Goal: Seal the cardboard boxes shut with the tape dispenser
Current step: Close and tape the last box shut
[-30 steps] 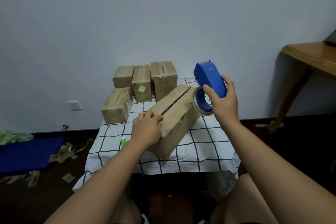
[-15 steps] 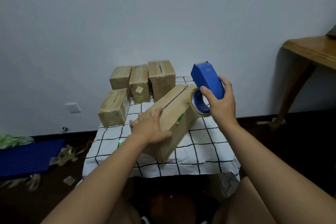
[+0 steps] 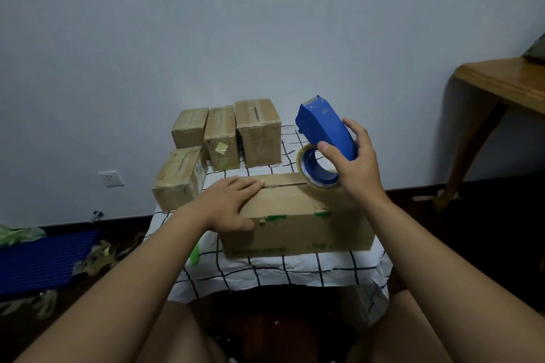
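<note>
Brown cardboard box, light and stiff: my left hand flat on its lid, my right hand gripping the blue tape dispenser.

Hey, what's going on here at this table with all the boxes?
A person is taping boxes shut. The left hand presses flat on the near cardboard box, whose top seam looks untaped. The right hand grips the blue tape dispenser above the seam's right end. Four smaller boxes stand behind on the checked tablecloth.
</note>
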{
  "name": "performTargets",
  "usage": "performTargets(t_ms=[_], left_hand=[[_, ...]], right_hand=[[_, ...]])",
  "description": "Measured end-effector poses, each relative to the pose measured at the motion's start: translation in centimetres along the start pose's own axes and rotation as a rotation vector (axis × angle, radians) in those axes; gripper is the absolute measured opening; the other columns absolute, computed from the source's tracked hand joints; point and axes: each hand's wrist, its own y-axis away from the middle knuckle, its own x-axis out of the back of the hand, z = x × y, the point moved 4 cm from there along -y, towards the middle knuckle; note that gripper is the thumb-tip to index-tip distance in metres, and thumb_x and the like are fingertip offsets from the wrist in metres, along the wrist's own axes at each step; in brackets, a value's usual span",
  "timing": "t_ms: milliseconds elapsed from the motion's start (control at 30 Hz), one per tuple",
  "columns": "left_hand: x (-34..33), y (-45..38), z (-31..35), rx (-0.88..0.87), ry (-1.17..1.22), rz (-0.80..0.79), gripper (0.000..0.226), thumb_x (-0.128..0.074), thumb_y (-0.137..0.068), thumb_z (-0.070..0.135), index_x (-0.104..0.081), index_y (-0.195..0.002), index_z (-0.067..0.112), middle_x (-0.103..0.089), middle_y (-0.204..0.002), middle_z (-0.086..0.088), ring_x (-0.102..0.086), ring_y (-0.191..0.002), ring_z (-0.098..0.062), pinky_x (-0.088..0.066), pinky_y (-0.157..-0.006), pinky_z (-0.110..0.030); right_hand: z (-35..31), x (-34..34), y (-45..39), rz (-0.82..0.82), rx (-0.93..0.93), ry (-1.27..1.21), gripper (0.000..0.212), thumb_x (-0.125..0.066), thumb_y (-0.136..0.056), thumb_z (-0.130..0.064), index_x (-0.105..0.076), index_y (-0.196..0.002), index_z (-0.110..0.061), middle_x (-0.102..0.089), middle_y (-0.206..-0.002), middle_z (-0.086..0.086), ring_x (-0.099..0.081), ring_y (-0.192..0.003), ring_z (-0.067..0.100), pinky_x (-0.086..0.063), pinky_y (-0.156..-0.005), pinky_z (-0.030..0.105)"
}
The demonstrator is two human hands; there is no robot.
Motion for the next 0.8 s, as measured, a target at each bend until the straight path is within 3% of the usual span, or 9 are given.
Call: performTargets(t_ms=[133,300,500,567,700,800], left_hand=[[-1.6,-0.2,0.6,0.050,0.033,0.134,0.082,-0.045,-0.087,0.051,-0.004,-0.156,0.033,-0.007,-0.164,0.003,-0.006,-0.148,-0.023,-0.008,-0.120,-0.040],[-3.3,0.3,1.2,0.093,0.097,0.184,0.083,-0.031,-0.081,0.049,-0.005,-0.157,0.027,-0.008,-0.164,0.001,-0.007,-0.149,-0.027,0.004,-0.119,-0.039],[-3.3,0.3,1.3,0.089,0.105,0.229,0.084,-0.029,-0.079,0.048,-0.014,-0.156,0.018,-0.014,-0.162,-0.002,-0.009,-0.148,-0.025,-0.009,-0.121,-0.039],[-3.2,0.3,1.2,0.094,0.130,0.211,0.085,-0.031,-0.077,0.049,-0.016,-0.155,0.018,-0.014,-0.162,-0.001,-0.009,-0.147,-0.023,-0.012,-0.120,-0.038],[-2.5,0.2,0.3,0.149,0.484,0.152,0.078,-0.033,-0.083,0.048,-0.021,-0.155,0.022,-0.016,-0.162,0.004,-0.010,-0.146,-0.016,-0.015,-0.116,-0.036],[-1.3,-0.6,-0.5,0.250,0.814,0.254,0.049,-0.034,-0.098,0.041,-0.048,-0.142,0.025,-0.042,-0.150,0.000,-0.036,-0.135,-0.015,-0.026,-0.106,-0.028]], right_hand=[[0.3,-1.6,-0.3,-0.080,-0.023,-0.009,0.078,-0.073,-0.068,-0.063,-0.037,-0.136,-0.046,-0.053,-0.120,-0.003,-0.060,-0.104,0.012,-0.050,-0.071,0.012],[0.8,-4.4,-0.9,-0.210,-0.025,-0.001,0.061,-0.074,-0.070,-0.058,-0.052,-0.123,-0.036,-0.058,-0.120,-0.008,-0.062,-0.101,0.007,-0.052,-0.074,0.019],[1.6,-7.9,-1.4,-0.326,-0.034,-0.014,0.057,-0.072,-0.069,-0.051,-0.057,-0.120,-0.030,-0.061,-0.104,-0.017,-0.061,-0.086,-0.001,-0.047,-0.069,0.011],[2.3,-8.3,-1.3,-0.335,-0.042,-0.007,0.060,-0.070,-0.068,-0.051,-0.056,-0.123,-0.030,-0.060,-0.107,-0.016,-0.060,-0.087,-0.003,-0.046,-0.070,0.010],[3.8,-7.9,-1.5,-0.294,-0.078,-0.001,0.067,-0.067,-0.066,-0.055,-0.056,-0.127,-0.030,-0.059,-0.114,-0.006,-0.060,-0.091,0.001,-0.045,-0.072,0.011],[4.2,-7.7,-1.6,-0.284,-0.083,-0.010,0.069,-0.065,-0.065,-0.055,-0.056,-0.128,-0.030,-0.059,-0.115,-0.005,-0.060,-0.092,0.006,-0.045,-0.072,0.013]])
